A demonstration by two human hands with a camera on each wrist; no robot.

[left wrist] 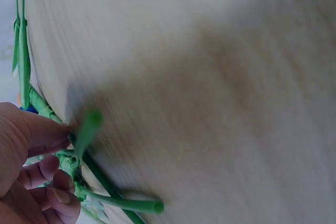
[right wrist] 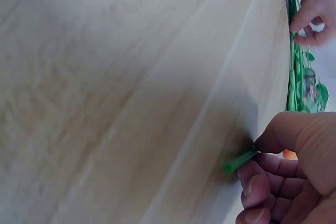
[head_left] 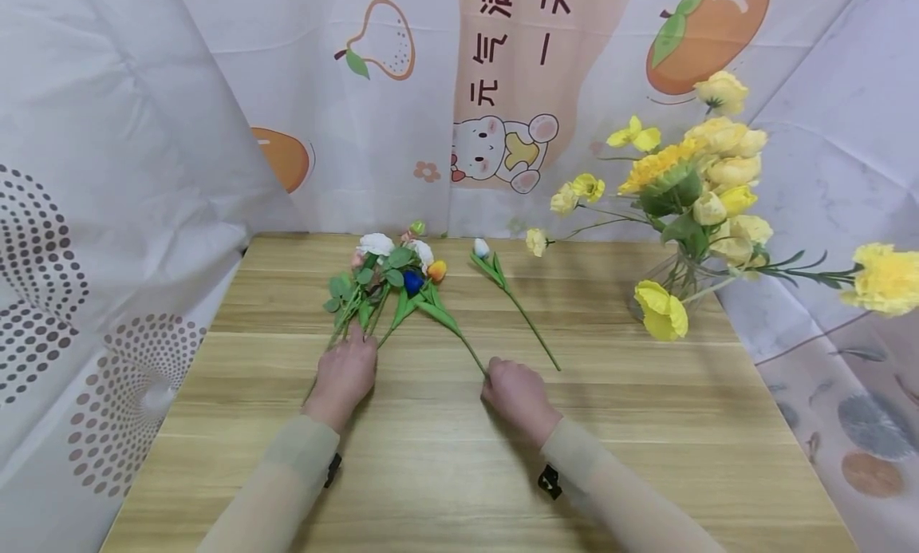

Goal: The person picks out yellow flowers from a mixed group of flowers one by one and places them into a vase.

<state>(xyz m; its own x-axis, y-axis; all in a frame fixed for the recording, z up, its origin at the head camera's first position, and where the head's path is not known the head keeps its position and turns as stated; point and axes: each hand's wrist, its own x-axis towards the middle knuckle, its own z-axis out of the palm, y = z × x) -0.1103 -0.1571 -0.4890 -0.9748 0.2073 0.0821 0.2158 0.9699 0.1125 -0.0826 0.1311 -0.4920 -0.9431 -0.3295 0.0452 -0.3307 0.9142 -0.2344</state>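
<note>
My left hand point(head_left: 348, 371) pinches the green stems point(left wrist: 97, 177) of a loose bunch of flowers lying on the table. White blooms point(head_left: 376, 244), a dark blue tulip point(head_left: 412, 282) and green leaves point(head_left: 339, 288) show beyond that hand. Between the thumb and fingers of my right hand point(head_left: 518, 392) is the stem end point(right wrist: 239, 162) of an orange tulip point(head_left: 436, 270). Its head and leaves point(head_left: 439, 315) lean against the right side of the bunch. Farther right, a white tulip point(head_left: 482, 248) lies alone, its stem slanting toward the right hand.
A glass vase point(head_left: 682, 280) of yellow flowers point(head_left: 728, 170) stands at the table's back right, with some blooms reaching out sideways. The wooden table point(head_left: 431, 473) ends at a printed cloth point(head_left: 388, 138) behind. A small black device point(head_left: 550, 482) is on the right wrist.
</note>
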